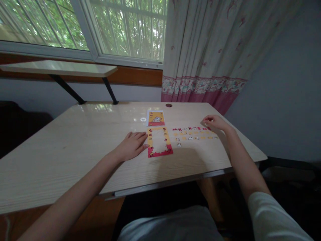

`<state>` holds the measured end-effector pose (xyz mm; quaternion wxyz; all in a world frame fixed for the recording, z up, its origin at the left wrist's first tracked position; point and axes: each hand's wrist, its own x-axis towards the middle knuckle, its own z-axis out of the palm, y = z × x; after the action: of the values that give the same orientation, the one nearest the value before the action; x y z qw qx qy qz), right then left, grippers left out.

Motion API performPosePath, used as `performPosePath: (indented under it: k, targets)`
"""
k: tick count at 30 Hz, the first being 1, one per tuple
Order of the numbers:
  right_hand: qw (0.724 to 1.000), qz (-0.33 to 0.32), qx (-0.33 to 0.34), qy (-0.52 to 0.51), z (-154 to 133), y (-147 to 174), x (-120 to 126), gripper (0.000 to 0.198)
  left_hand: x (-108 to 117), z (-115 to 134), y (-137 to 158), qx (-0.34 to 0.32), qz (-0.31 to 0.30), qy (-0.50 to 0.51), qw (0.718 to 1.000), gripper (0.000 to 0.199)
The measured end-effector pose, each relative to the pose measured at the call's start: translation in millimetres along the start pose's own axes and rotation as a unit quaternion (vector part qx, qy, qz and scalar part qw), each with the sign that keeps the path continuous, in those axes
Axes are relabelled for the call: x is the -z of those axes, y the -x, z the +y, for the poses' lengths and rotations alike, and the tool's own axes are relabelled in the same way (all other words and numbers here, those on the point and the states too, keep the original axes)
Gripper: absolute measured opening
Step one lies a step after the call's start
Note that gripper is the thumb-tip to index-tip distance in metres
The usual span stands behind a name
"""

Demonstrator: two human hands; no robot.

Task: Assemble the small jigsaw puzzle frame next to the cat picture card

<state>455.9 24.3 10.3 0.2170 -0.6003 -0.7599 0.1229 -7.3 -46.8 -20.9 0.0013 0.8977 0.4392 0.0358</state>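
My left hand (pixel 133 145) lies flat with fingers stretched out, its fingertips at the left edge of a jigsaw puzzle border (pixel 168 150). The border is yellow above and red below, joined on all sides around a bare middle. Just behind it lies a reference picture card (pixel 156 119) showing a white animal on yellow and red. Loose puzzle pieces (pixel 190 128) are set out in rows to the right, red at the back, then yellow and white. My right hand (pixel 215 122) hovers by the right end of the back row, fingers curled in; anything between them is too small to make out.
The pale wooden desk (pixel 100 134) has a round cable hole (pixel 169 105) near its back edge. A raised shelf (pixel 62 68) on black legs stands at the back left. Behind the desk are a window (pixel 127 30) and a patterned curtain (pixel 200 50).
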Motion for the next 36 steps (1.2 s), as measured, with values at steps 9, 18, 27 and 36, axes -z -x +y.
performPosePath:
  k: [9,18,27,36]
  targets:
    - [0.988,-0.067,0.135,0.015,-70,10,-46,0.023,1,1,-1,-0.004,0.004,-0.005,1.000,0.056]
    - [0.970,-0.069,0.220,0.084,-97,8,-65,0.023,1,1,-1,-0.003,0.006,-0.004,1.000,0.055]
    - [0.968,-0.100,0.214,0.083,-93,3,-69,0.022,-1,0,-1,-0.003,0.016,-0.004,1.000,0.053]
    - [0.979,-0.097,0.180,0.010,-89,1,-72,0.018,-3,-1,-1,-0.007,0.018,0.003,1.000,0.054]
